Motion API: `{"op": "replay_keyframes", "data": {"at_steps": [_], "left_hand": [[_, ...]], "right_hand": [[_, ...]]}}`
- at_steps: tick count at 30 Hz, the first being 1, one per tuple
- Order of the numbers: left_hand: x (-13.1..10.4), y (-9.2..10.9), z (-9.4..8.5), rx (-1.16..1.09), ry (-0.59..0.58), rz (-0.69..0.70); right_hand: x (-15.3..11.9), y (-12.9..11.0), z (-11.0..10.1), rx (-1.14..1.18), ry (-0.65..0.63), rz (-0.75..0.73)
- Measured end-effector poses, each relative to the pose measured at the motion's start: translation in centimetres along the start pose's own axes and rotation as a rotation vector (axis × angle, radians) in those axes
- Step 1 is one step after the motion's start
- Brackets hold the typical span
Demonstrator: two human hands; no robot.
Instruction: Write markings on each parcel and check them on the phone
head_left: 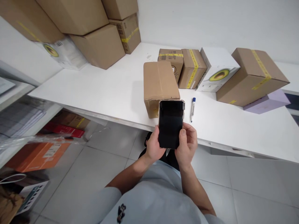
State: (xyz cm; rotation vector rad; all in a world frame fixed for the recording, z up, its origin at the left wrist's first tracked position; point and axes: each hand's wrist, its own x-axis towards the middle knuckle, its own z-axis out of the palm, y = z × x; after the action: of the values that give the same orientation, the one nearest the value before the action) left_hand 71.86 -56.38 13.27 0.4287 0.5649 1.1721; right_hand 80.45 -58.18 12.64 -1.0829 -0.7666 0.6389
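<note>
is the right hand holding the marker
No, the marker lies on the white table, while the right hand holds the side of the phone.

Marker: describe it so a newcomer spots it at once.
On the white table, find the white avocado-print box on the right. The marker lies between that box and the right hand. It is slim and white with a blue end, unlike the bulky taped brown box behind it and the black-screened phone to its left.

A white table (pixel 114 88) stands above grey tiles (pixel 72 177).
</note>
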Motion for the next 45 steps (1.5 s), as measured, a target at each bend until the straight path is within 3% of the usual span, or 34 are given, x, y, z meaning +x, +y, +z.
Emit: {"op": "replay_keyframes", "data": {"at_steps": [7, 15, 25, 45], "left_hand": [[0.2, 0.1, 0.1, -0.056, -0.041, -0.018], [0.3, 0.5, 0.8, -0.13, 0.033, -0.041], [0.5, -0.1, 0.4, -0.053, 0.01, 0.106], [0.7, 0.0, 0.6, -0.061, 0.037, 0.047]], "right_hand": [[0.6, 0.3, 0.0, -0.05, -0.005, -0.005], [0.9, 0.0, -0.2, 0.054, -0.12, -0.033], [0.4, 1.3, -0.1, 0.125, -0.067, 0.026], [1.2, 0.3, -0.3, 0.11, -0.12, -0.029]]}}
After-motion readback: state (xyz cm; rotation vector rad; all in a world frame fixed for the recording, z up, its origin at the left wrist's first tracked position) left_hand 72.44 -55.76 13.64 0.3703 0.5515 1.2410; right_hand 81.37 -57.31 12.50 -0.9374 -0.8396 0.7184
